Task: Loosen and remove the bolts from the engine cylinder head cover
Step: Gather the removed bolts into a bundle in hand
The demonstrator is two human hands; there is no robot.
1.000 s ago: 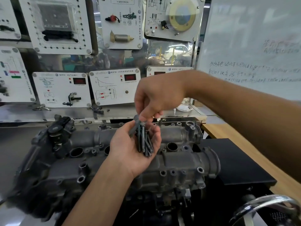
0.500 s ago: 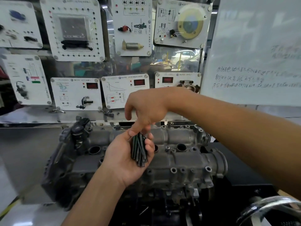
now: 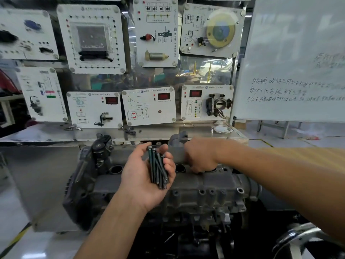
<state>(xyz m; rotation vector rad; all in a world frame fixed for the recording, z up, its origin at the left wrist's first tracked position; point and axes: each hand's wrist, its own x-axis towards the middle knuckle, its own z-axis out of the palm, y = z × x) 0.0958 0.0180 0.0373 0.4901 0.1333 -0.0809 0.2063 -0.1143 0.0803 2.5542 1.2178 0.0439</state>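
Nothing fully legible for me here. Whiteboard (image 3: 298,53): three lines of handwritten Chinese, too blurred to read. Training panels (image 3: 149,107): tiny printed headers and labels, unreadable. Red displays (image 3: 163,96): I can't make out any digits.

1 wide-angle camera, worn on the person's head, gives the only view. It faces forward and tilts down, looking along both forearms (image 3: 112,221). The cylinder head cover (image 3: 205,186) lies close beneath it, across the lower middle. The bolts (image 3: 157,169) in the left hand (image 3: 143,176) sit at the centre, near enough to tell single shanks apart. Training panels (image 3: 149,107) and a whiteboard (image 3: 298,53) stand farther back, filling the upper half.
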